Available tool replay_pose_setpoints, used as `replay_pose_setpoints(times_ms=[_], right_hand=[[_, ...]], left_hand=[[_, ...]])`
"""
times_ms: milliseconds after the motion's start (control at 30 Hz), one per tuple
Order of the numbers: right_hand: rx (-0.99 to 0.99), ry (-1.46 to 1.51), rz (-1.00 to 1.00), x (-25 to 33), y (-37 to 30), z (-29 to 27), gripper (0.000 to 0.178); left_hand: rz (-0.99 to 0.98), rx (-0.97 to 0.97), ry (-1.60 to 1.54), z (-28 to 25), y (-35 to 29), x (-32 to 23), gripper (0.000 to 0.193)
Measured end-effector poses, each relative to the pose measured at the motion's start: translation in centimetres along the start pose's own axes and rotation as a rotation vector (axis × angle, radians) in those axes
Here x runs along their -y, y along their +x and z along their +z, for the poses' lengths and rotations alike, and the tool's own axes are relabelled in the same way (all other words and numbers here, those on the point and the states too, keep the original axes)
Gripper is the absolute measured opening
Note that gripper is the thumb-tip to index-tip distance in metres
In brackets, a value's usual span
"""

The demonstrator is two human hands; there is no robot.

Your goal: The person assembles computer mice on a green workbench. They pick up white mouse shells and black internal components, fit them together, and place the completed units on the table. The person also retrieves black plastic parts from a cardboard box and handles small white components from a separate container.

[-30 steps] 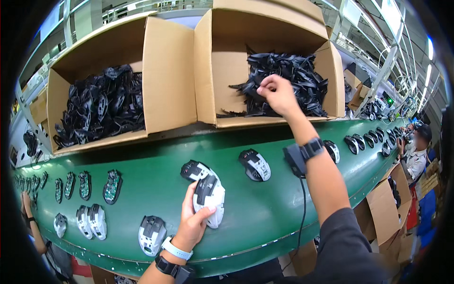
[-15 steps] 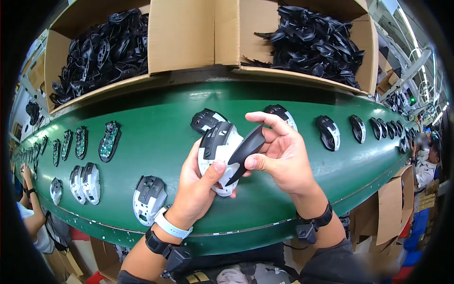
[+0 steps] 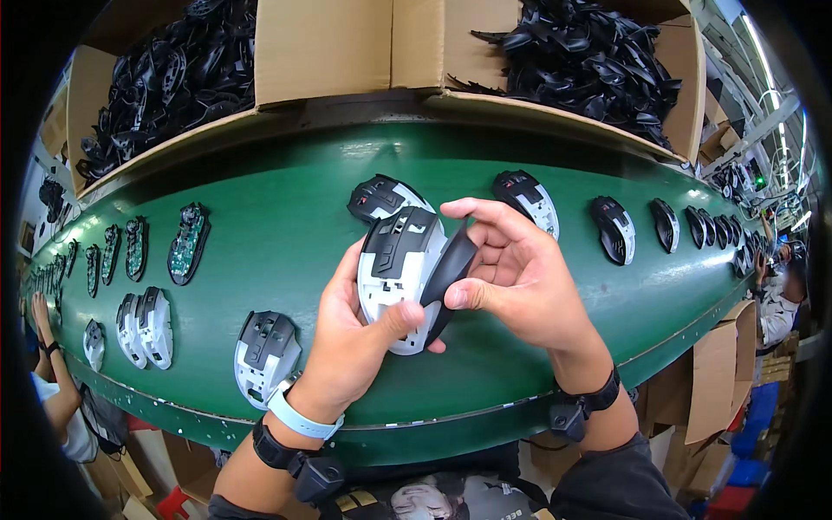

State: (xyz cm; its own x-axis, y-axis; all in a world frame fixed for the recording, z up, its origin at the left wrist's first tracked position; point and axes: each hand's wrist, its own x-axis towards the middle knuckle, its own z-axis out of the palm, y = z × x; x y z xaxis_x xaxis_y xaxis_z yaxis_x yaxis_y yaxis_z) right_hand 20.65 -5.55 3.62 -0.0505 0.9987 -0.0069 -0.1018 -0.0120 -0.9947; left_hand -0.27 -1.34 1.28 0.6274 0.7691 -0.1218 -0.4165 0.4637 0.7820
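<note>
Above the green bench (image 3: 485,381), near its middle, a mouse shell (image 3: 381,290) is held raised, tilted toward the wearer. Underside out of sight; most of the left hand's (image 3: 347,325) fingers lost beneath it, only a tip or so showing past the lower right edge. Black side panel (image 3: 448,267) against the shell's right flank; its far edge is covered by the right hand (image 3: 524,282), and whether it is seated cannot be made out. Shell two-toned: dark grey upper plate with slots, white body below, small holes and cut-outs, narrow at the lower end. Left hand clasps the shell, thumb across the lower white face. Right hand pinches the panel between thumb and curled fingers. Just beyond, a second mouse shell (image 3: 379,198), partly hidden by the held one. To its right, another mouse (image 3: 530,204), part screened by the right hand. Lower left, a loose grey-and-white shell (image 3: 264,355), its bottom close to the pale wristband (image 3: 299,416). Farther left, paired white shells (image 3: 154,329) and a green circuit board (image 3: 186,247). At the back, cartons of black parts (image 3: 589,69), cut off by the upper edge.
</note>
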Motion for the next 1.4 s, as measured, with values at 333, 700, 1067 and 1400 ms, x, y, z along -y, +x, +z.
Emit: replay_pose_setpoints(times_ms=[333, 700, 1067, 1400], right_hand=[[0.192, 0.26, -0.138, -0.9, -0.2, 0.2, 0.096], [-0.246, -0.027, -0.377, 0.6, -1.8, 3.6, 0.087], [-0.023, 0.224, -0.302, 0.5, -5.2, 7.0, 0.097], [-0.229, -0.651, -0.301, -1.4, -5.8, 6.9, 0.066]], left_hand=[[0.199, 0.154, 0.287, 0.0, -0.2, -0.6, 0.093], [0.107, 0.16, -0.207, -0.7, -1.4, 0.1, 0.041], [0.506, -0.151, 0.609, 1.5, -9.2, -1.1, 0.033], [0.678, -0.418, 1.712, -8.7, -7.4, -10.5, 0.035]])
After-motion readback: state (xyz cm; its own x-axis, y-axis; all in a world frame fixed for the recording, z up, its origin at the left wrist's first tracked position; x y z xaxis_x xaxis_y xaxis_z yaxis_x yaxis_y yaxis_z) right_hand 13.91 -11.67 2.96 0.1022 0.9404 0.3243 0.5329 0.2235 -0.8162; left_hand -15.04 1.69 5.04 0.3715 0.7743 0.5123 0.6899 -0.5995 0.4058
